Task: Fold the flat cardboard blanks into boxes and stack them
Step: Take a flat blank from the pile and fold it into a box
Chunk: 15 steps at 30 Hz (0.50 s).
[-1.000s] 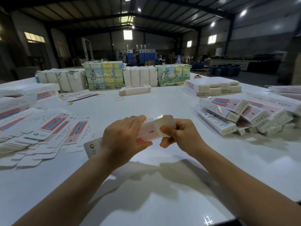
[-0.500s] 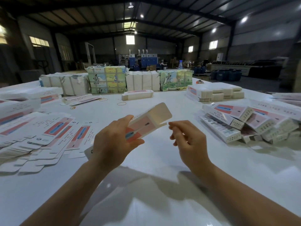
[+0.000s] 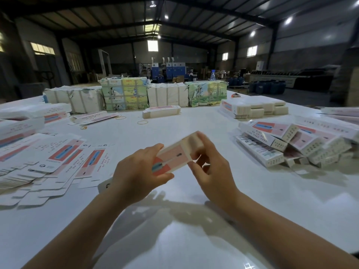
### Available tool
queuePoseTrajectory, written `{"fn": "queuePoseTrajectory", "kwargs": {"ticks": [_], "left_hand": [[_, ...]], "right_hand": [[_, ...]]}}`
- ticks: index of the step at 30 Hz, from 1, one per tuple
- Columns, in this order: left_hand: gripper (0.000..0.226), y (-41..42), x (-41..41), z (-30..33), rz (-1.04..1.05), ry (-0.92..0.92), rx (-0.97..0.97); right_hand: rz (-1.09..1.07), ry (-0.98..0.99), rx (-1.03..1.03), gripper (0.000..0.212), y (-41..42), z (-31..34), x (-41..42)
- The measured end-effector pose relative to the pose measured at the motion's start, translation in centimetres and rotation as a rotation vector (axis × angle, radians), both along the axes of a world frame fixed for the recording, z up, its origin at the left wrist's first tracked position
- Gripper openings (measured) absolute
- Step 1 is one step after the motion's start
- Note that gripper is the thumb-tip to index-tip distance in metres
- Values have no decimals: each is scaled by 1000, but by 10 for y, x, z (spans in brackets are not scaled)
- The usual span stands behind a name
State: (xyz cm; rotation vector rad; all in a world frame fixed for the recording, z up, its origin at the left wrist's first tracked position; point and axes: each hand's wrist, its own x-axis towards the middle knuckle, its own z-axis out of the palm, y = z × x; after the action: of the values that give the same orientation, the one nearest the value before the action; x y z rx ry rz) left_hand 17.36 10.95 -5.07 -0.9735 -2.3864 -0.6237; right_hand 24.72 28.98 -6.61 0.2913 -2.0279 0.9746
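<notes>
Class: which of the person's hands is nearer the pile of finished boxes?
Right. The right hand is nearest the pile of finished boxes; the left hand is farther away.

Print covers the boxes [image 3: 272,140] and blanks [image 3: 58,156], but none is legible.

Large white glossy table [image 3: 194,220] inside a dim metal-roofed warehouse. Thin yellow rubber bands [image 3: 142,122] lying loose on the far tabletop. Paper-wrapped bundles with green and yellow illustrated covers [image 3: 124,94] lined along the far edge. Blue machines [image 3: 171,68] beyond.
</notes>
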Motion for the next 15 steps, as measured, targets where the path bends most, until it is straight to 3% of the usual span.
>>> {"fn": "queuePoseTrajectory", "kwargs": {"ticks": [2, 5, 7, 11, 15], "left_hand": [[74, 0, 0, -1, -4, 1, -34], [71, 2, 0, -3, 9, 19, -67], [69, 4, -1, -3, 13, 10, -41], [69, 6, 1, -4, 29, 19, -32], [68, 13, 3, -7, 40, 46, -60]], "right_hand": [[71, -120, -5, 74, 3, -1, -1], [62, -140, 37, 59, 5, -2, -2], [74, -155, -65, 49, 2, 0, -2], [193, -225, -281, 49, -2, 3, -4], [260, -281, -340, 51, -1, 3, -5]]}}
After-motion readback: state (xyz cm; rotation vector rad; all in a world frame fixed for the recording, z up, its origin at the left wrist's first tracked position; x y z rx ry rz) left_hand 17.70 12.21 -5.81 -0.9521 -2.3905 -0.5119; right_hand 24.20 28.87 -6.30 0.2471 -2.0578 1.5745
